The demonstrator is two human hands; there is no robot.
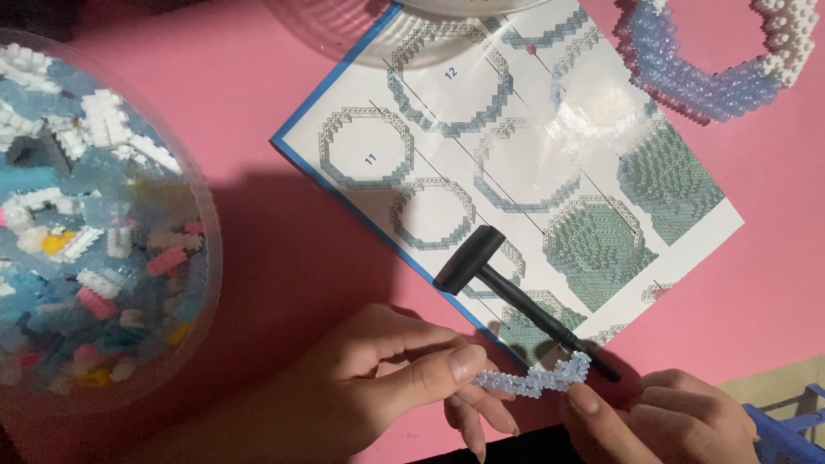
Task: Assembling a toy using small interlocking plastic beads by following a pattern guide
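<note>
My left hand (391, 378) and my right hand (662, 417) meet at the bottom of the view, each pinching one end of a short curved strip of pale translucent blue small blocks (537, 378). The left thumb presses the strip's left end; the right thumb holds its right end. Just behind the strip a small black plastic hammer (507, 288) lies on a printed instruction sheet (516, 163) showing ring-shaped building stages. A larger built ring of blue and white blocks (713, 60) lies at the top right.
A clear round tub (94, 223) holding several loose blue, white, pink and yellow blocks stands at the left on the pink tabletop (258, 258). Another clear container's edge (412, 26) overlaps the sheet's top. A blue crate corner (791, 425) shows at bottom right.
</note>
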